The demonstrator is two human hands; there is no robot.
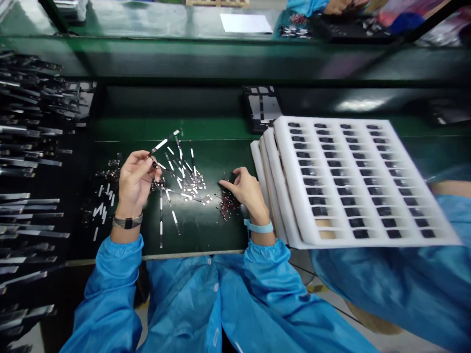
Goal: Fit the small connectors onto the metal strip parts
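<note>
My left hand (137,179) is raised over the green table (209,235), its thumb and fingers pinching a thin dark flex strip (162,143) with a white band, which points up and to the right. Below and right of it lies a loose pile of similar strips (184,181). My right hand (247,190), thumb and index finger apart, hovers beside a small heap of tiny dark and red parts (228,203); nothing shows between its fingers. Small white strips (100,211) and a cluster of dark parts (112,171) lie left of my left hand.
A stack of white foam trays (305,196) with rows of black parts stands at the right. Many strips (29,159) fill the left side. A dark device tray (262,109) sits behind. Beyond the glass are a person's hands (340,6); another person's blue sleeve (454,215) is at right.
</note>
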